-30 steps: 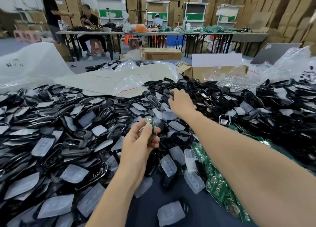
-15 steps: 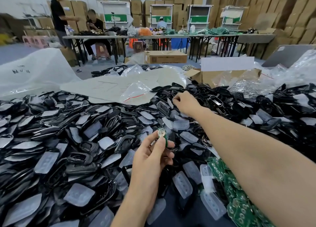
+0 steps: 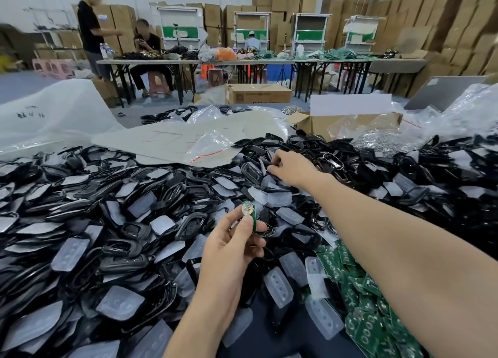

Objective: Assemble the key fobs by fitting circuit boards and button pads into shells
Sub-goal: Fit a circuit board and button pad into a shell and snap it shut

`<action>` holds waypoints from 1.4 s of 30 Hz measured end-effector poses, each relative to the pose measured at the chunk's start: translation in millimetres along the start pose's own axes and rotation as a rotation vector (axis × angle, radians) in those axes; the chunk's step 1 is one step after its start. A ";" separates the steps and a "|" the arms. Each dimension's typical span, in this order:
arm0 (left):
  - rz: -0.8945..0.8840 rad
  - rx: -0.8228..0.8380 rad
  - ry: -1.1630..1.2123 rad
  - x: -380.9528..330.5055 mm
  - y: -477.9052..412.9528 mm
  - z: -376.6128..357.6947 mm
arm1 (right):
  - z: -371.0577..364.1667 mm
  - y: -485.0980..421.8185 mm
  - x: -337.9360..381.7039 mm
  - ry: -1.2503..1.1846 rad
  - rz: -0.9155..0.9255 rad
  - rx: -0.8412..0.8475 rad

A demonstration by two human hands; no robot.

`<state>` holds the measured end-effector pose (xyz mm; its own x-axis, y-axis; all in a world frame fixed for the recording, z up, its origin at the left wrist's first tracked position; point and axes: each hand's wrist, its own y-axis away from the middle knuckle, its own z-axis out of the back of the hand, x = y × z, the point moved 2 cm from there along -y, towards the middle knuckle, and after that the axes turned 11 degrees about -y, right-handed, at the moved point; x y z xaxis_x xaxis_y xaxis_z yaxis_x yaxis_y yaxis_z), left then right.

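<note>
My left hand [image 3: 231, 252] is raised above the heap. Its thumb and fingers pinch a small green circuit board [image 3: 252, 221] upright, with the round silver coin cell [image 3: 247, 209] at the top facing me. My right hand [image 3: 292, 169] reaches farther out, its fingers curled down among the black shells [image 3: 107, 222]. I cannot tell whether they have closed on one or are only touching it.

The shells lie in a deep, loose pile across the whole table in front of me. Translucent button pads [image 3: 279, 286] are scattered over and between them. Under my right forearm, at the near right, sits a heap of loose green boards [image 3: 358, 317], touching the edge of the shell pile.

Beyond my right hand, a clear plastic bag [image 3: 210, 147] lies on a pale sheet [image 3: 167, 139], and an open cardboard box [image 3: 345, 123] stands just behind the pile. Well back, people work at a long table [image 3: 242, 62] in front of stacked cartons [image 3: 444, 20].
</note>
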<state>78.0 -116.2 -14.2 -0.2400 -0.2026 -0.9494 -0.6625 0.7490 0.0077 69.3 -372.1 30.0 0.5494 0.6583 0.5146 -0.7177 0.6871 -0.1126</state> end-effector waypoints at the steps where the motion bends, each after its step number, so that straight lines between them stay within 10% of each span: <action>1: 0.000 0.001 -0.003 -0.4 -0.1 -0.1 | -0.2 2.3 2.1 0.021 0.008 -0.022; 10: 0.014 0.020 0.040 -12.7 6.3 -5.3 | 37.6 71.9 14.6 -0.945 -0.107 -0.335; 18: 0.036 0.048 0.046 -14.9 14.3 -11.6 | 13.1 200.2 33.1 -2.162 -0.294 -0.151; 24: 0.004 0.069 0.026 -12.9 16.8 -10.6 | -17.3 209.1 34.2 -2.192 -0.472 -0.154; 42: 0.064 0.026 0.141 -10.2 14.2 -14.0 | -27.4 204.9 26.9 -1.681 -0.247 -0.129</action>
<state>61.1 -112.3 0.0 -0.3799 -0.2395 -0.8935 -0.6249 0.7786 0.0570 -51.3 -205.2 -2.6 -0.4506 -0.4285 0.7832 -0.6078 0.7898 0.0824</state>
